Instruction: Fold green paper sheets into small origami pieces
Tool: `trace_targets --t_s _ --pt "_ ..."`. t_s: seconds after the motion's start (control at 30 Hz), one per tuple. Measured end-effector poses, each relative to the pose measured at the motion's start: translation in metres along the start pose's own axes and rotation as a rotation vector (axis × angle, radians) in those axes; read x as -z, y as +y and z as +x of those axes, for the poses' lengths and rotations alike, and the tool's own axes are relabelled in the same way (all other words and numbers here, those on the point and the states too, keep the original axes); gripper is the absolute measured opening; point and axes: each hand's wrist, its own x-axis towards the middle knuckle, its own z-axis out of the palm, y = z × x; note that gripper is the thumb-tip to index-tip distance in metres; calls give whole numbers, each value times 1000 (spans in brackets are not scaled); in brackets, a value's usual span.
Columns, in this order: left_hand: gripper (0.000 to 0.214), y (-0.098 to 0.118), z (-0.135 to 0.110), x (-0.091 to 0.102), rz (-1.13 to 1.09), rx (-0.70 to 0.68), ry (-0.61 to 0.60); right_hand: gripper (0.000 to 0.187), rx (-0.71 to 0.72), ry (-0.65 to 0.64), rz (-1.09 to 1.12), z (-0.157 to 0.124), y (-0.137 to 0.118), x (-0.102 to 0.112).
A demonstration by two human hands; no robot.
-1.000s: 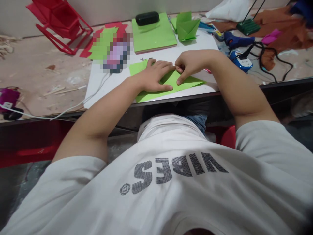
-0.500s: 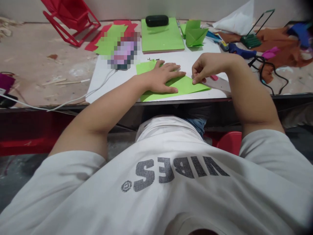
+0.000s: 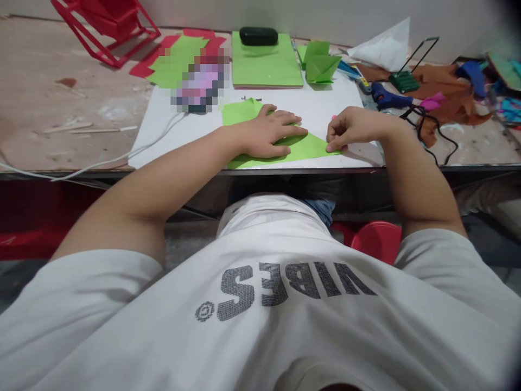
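A folded green paper sheet lies on a white board at the table's near edge. My left hand lies flat on the sheet's middle with its fingers stretched out to the right. My right hand has its fingers curled together and pinches the sheet's right corner against the board.
A green paper stack with a black case on it lies behind the board. Folded green paper shapes, a blue glue gun, black cables and brown scraps sit at the right. A red frame stands at the back left.
My right hand has slid rightward along the sheet from beside the left hand to the right corner. The left hand stays flat on the paper. The view has shifted a little.
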Motion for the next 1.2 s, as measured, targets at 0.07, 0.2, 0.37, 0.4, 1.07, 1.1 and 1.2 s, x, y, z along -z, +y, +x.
trace_targets --t_s 0.07,0.2,0.37,0.4,1.07,1.1,1.2 --pt "85 3 0 0 -11 -9 -1 61 -9 7 6 -3 0 -1" --pt "81 13 3 -1 -53 -40 -12 60 -23 23 -14 -10 -1 -3" --pt "78 22 8 -3 -46 -69 -34 61 -21 37 -15 -15 -2 -4" --pt "78 22 9 -4 -46 -73 -33 60 -28 42 -19 -16 -3 -4" --pt "72 20 10 -3 -86 -97 -4 54 5 135 -11 -11 1 -11" --pt "72 21 10 -3 -85 -95 -6 53 6 136 -8 -12 0 -12" --pt "73 21 10 -3 -75 -88 -11 53 1 137 8 -14 -2 -13"
